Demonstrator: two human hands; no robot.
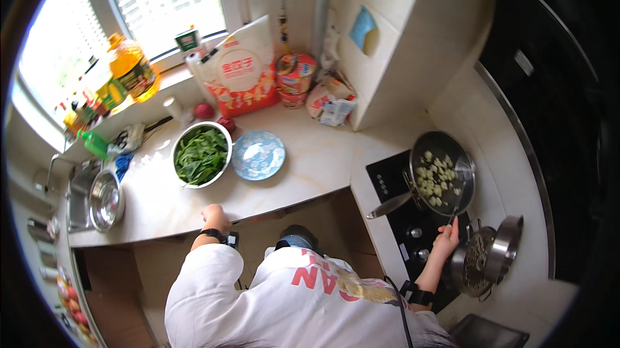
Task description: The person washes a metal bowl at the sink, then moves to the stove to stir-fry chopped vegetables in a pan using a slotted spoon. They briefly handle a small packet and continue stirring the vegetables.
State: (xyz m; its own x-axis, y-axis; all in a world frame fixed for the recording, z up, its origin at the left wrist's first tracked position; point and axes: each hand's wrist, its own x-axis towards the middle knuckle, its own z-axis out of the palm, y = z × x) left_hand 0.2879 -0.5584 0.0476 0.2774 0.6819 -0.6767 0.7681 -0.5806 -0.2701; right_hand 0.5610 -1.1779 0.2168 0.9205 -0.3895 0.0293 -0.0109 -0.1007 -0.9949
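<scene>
My right hand [445,239] grips the thin handle of a cooking utensil [454,214], whose far end reaches into a dark frying pan [438,142]. Pale chopped pieces [436,181] lie scattered in the pan, which sits on a black cooktop [411,246] with its own handle toward the left. Over the front edge of the worktop, my left hand [214,215] is loosely curled, with nothing visible in it. Beyond it stand a white-rimmed bowl [230,147] of green leaves [201,156] and a blue patterned plate [259,155], side by side.
A steel pot [472,261] with a perforated insert stands right of my right forearm, its lid [506,246] tilted beside it. On the left, a steel basin [106,200] adjoins the sink [80,195]. An oil jug [133,69] and a red-and-white bag [242,69] line the window side.
</scene>
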